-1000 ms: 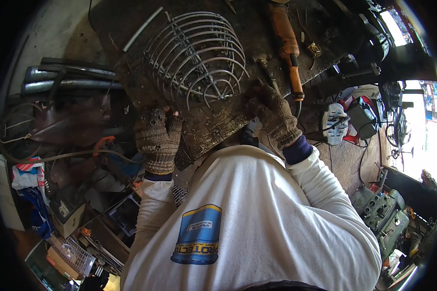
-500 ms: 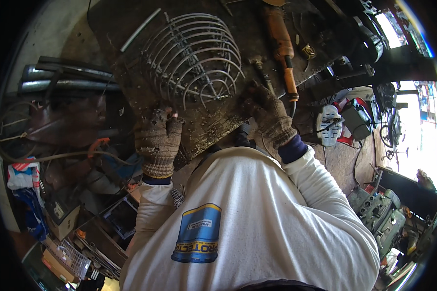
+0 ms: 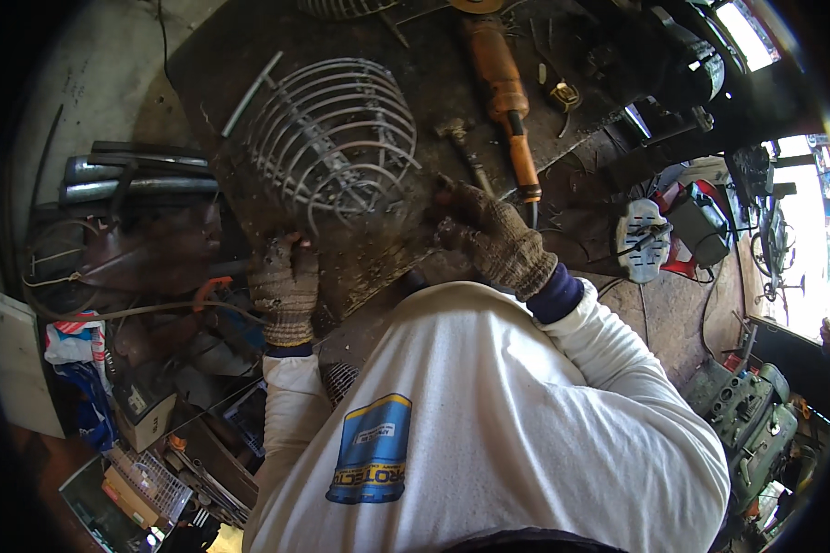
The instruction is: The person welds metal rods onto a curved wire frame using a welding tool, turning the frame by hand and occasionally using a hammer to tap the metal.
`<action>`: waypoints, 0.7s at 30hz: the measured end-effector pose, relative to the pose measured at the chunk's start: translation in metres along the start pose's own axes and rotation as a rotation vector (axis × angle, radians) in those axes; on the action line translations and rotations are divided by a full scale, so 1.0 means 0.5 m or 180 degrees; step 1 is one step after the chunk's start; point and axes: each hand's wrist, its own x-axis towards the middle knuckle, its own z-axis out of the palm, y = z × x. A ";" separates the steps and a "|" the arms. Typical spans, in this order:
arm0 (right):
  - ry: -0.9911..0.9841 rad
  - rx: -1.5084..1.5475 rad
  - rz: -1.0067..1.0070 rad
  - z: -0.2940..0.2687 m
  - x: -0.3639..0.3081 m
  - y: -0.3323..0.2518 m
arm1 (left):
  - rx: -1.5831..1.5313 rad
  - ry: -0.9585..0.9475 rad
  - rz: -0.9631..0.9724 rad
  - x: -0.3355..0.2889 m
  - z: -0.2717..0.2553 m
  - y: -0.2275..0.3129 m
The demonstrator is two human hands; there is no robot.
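Inspecting remotely through the head camera, I note at far left several metal pipes [image 3: 138,187] lying beyond the bench. Next, on the bench top [image 3: 375,267], a straight metal rod [image 3: 252,95] lies just beside the far left part of the wire cage. The gloved left hand [image 3: 284,288] is at the near left edge of the bench, its fingers bent and partly out of sight; I cannot tell whether they grip anything, or whether they touch the cage. The wire cage [image 3: 316,140], a tapering frame of curved rods on flat strips, lies on the bench beyond and between the hands, narrow end toward the wearer. To its right is a hammer [image 3: 468,155]. The gloved right hand [image 3: 495,241] is nearer than the hammer, fingers pointing toward the cage but apart from it; dark cloth and shadow hide the fingertips, so I cannot tell how wide they stand or whether they hold something. Further right lies an orange power grinder [image 3: 501,83], unattended. I judge the step in hand to be positioning around the cage; any next move on it would, in my assessment, call for a firm grasp on its outer rods.
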 end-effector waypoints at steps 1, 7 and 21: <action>-0.0002 0.0022 -0.0006 -0.016 -0.006 -0.017 | 0.0073 0.0065 0.0016 -0.001 0.000 -0.006; -0.0283 0.1748 0.0762 -0.150 -0.062 -0.072 | 0.0341 0.0249 -0.0542 -0.003 -0.011 0.006; -0.0614 0.0843 0.0054 -0.302 -0.068 -0.037 | -0.0085 0.1511 -0.0527 0.001 -0.075 0.187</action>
